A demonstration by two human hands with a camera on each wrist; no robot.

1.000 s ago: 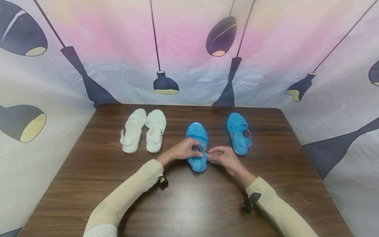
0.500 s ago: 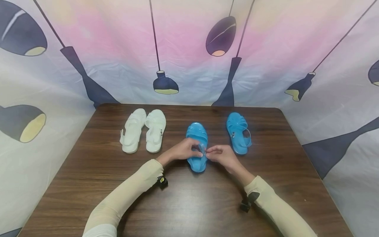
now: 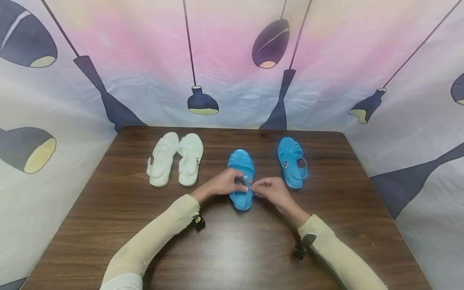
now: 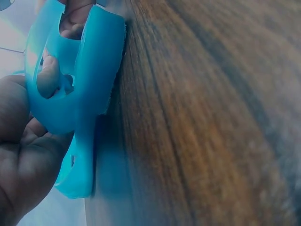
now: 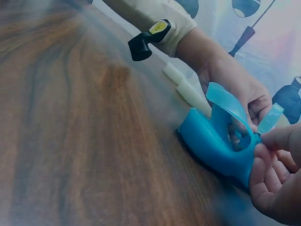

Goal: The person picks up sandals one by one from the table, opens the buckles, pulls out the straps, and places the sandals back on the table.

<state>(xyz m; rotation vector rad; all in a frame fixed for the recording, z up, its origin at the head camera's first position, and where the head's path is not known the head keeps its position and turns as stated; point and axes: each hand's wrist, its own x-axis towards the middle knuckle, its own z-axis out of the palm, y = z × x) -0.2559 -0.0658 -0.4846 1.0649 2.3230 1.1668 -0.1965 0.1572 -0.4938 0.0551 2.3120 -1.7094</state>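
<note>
A blue jelly sandal (image 3: 241,160) lies sole down in the middle of the table, toe pointing away. My left hand (image 3: 225,182) reaches over its left side, thumb inside the heel opening, and holds the ankle strap. On the sandal's right side, my right hand (image 3: 273,191) pinches near the small metal buckle. A strap end (image 5: 270,117) sticks up beside those fingertips in the right wrist view. Fingers partly hide the buckle. The left wrist view shows the left thumb (image 4: 48,77) through the sandal's side opening.
The other blue sandal (image 3: 291,161) lies to the right, its strap looped out sideways. Two white sandals, one left (image 3: 163,161) and one right (image 3: 190,161), lie side by side at the left. Behind the brown wooden table (image 3: 232,249) hangs a lamp-patterned cloth (image 3: 232,48).
My right hand has shifted slightly left, closer to the buckle and strap. The left hand and all the sandals have stayed in place.
</note>
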